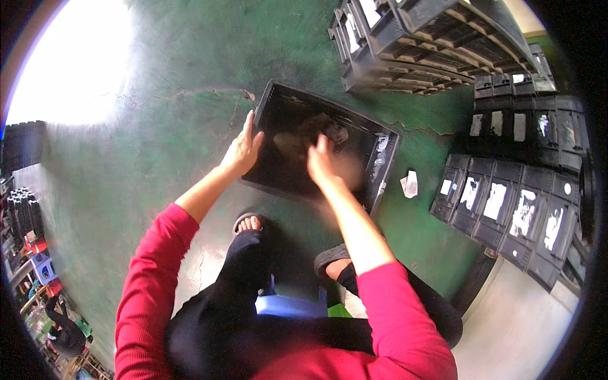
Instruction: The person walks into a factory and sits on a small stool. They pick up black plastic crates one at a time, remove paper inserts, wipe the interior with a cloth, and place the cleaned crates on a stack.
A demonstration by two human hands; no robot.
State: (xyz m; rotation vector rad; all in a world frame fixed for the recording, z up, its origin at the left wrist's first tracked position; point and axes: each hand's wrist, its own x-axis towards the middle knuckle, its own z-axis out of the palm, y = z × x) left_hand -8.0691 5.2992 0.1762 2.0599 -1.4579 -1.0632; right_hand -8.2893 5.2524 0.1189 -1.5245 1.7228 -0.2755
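A person in red sleeves, seated on a blue stool (291,306), works over a black plastic crate (354,196) set on a green floor (183,152), the crate lying aslant in front of the person's sandaled feet. The left hand (244,151) rests at the middle of the crate's left edge, fingers straight and pointing toward its far left corner, thumb spread apart from them along the rim. The right hand (324,159) reaches inside, over the crate's bottom, blurred; whether its fingers pinch anything cannot be told. Just beyond the fingertips, toward the crate's far edge, is a grayish patch (339,133), too smeared to identify. Remnants of a white label (380,156) cling to the crate's right wall. Off that right edge, a torn piece of paper (410,184) lies on the floor, between the crate and stacked dark crates (506,206) that bear ragged white labels. Past the crate's far edge stand more dark crates (437,54), their ribbed undersides showing.
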